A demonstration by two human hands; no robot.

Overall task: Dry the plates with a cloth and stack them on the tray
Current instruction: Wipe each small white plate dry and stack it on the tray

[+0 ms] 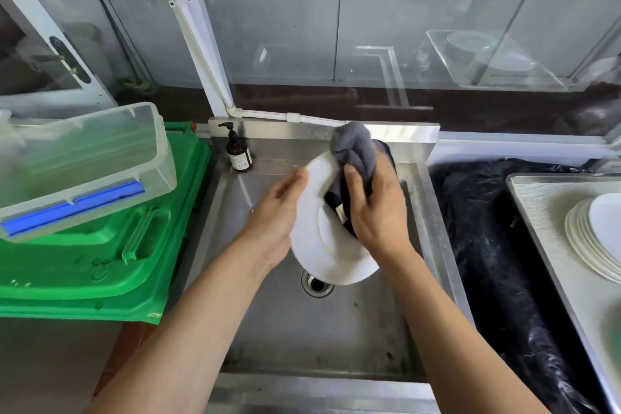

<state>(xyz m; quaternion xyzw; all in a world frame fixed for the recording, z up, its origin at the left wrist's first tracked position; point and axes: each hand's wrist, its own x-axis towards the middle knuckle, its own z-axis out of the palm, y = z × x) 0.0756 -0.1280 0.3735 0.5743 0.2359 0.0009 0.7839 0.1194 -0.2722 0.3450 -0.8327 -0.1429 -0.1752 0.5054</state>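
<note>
Far left: clear plastic storage box [84, 161], tilted, with a blue clip along its near edge; it rests on green plastic crates [100, 245] stacked flat.

Back left of basin: amber pump bottle [238, 151], upright on the sink ledge. White label with dark print, too small to read; one small mark near the label's foot, not legible.

Centre: stainless steel sink [336, 339], drain opening partly hidden behind the plate.

Left hand [279, 215]: fingers nearly straight, lying along the left edge and back of the white plate [322, 252], thumb at the rim. The plate is held above the basin, tipped on edge with its face turned to the right, its lower rim over the drain.

Right hand [376, 212]: fingers curled round a bunched grey cloth [356, 151], pressing it against the upper right part of the plate's face. Cloth rises above the fingers in a grey wad, and a darker fold hangs below the thumb with a small pale tag, writing unreadable.

Right of sink: black plastic sheeting [497, 245], crumpled, filling the gap between sink and tray.

Far right: metal tray [537, 212] carrying a stack of white plates [594, 239], partly cut off by the frame edge, well apart from the held plate.
</note>
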